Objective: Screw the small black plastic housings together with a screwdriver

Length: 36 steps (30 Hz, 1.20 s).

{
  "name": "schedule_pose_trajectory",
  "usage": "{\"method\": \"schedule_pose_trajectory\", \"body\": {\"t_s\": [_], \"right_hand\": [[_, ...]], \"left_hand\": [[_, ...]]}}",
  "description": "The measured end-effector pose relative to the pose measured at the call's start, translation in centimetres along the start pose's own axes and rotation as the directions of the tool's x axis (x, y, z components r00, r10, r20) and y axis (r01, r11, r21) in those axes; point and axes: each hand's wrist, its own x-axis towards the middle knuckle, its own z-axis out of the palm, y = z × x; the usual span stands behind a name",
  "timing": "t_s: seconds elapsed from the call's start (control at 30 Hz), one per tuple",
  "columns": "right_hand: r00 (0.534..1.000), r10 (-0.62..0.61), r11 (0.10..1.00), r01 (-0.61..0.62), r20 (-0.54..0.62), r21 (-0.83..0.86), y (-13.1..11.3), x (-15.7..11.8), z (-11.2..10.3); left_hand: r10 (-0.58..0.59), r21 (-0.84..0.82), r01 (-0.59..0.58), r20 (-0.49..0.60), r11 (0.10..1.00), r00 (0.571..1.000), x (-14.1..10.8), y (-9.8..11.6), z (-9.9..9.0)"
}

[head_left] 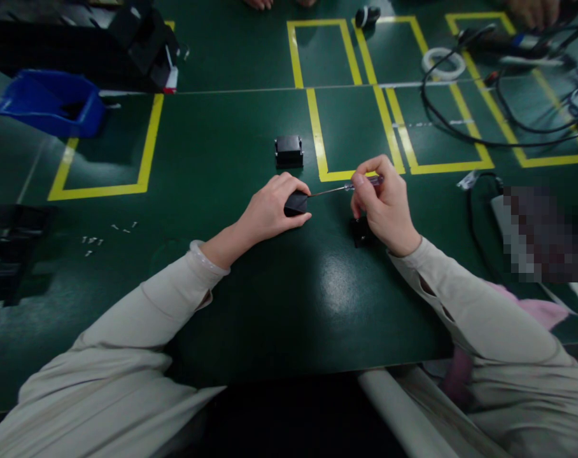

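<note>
My left hand (278, 207) is wrapped round a small black block (296, 203) on the green table (279, 305). Between the fingers of my right hand (382, 207) is a screwdriver (351, 187) with a clear handle, its thin shaft pointing left and its tip at the block's right side. Just below my right fingers lies a small black part (360, 231), partly hidden by the hand. Another black block (289, 151), with small metal pieces at its sides, stands beyond my left hand.
Small screws (92, 241) lie at the left, near black parts (12, 248). A blue bin (55, 102) and black racks stand at the upper left. Cables, white tape roll (443, 64) and another person's hand (535, 11) are at the upper right.
</note>
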Motion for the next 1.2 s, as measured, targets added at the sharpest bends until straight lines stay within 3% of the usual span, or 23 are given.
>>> {"method": "schedule_pose_trajectory", "body": {"t_s": [1.2], "right_hand": [[0.999, -0.033, 0.999, 0.033, 0.008, 0.01, 0.08, 0.1, -0.02]], "left_hand": [[0.007, -0.01, -0.007, -0.004, 1.0, 1.0, -0.01, 0.01, -0.02]]}}
